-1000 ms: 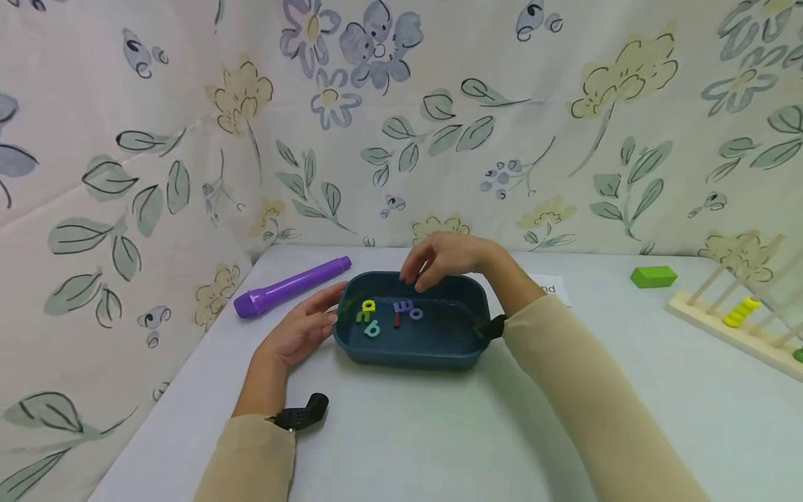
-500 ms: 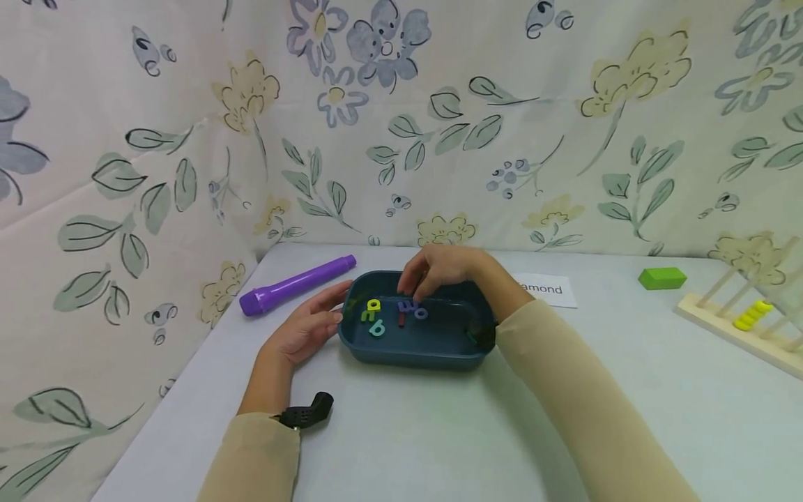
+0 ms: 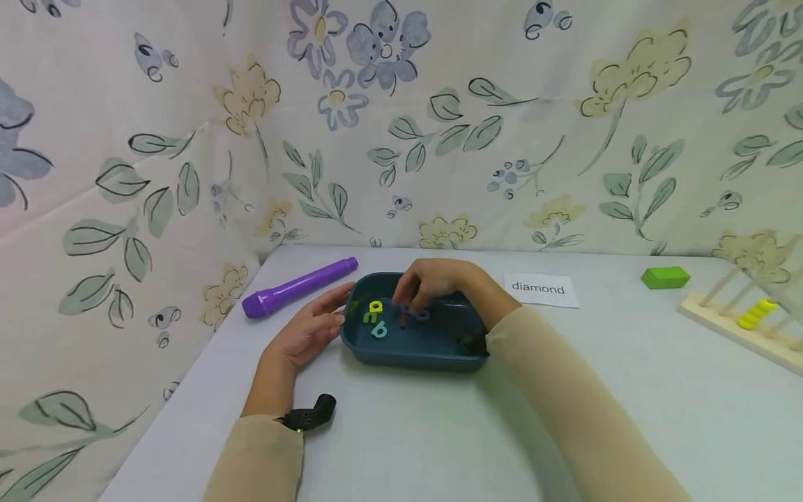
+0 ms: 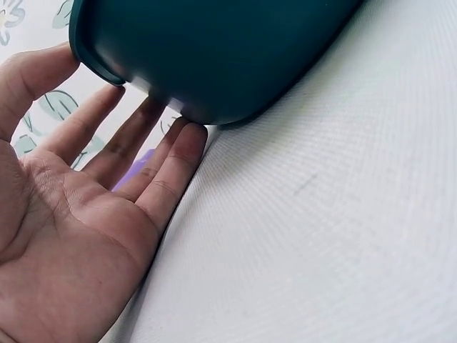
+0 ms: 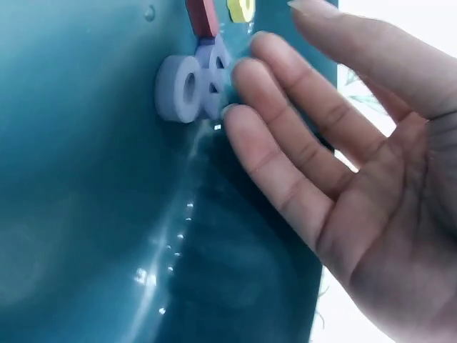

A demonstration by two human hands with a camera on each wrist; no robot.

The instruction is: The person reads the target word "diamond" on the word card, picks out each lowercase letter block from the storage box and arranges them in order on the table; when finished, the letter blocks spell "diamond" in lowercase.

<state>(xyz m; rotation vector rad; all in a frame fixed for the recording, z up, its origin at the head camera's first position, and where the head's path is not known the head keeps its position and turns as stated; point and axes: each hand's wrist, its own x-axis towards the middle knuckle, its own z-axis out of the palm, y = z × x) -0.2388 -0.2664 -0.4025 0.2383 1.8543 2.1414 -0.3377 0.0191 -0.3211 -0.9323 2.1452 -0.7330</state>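
Letters (image 3: pixel 371 316) lie in the tray (image 3: pixel 414 362), none lifted out.
Right hand (image 3: pixel 433 279), fingers apart, holding nothing, is beside the m (image 5: pixel 207 75) near the back edge; left hand's (image 3: pixel 311 326) relaxed fingers touch the left edge.

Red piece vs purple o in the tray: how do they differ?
Shape: the red piece is a straight bar; the purple o is a ring with a hole.
Color: red piece dark red, purple o bluish purple.
Place: in the head view, the red piece lies left of the purple o.
Shared: both lie in the tray.
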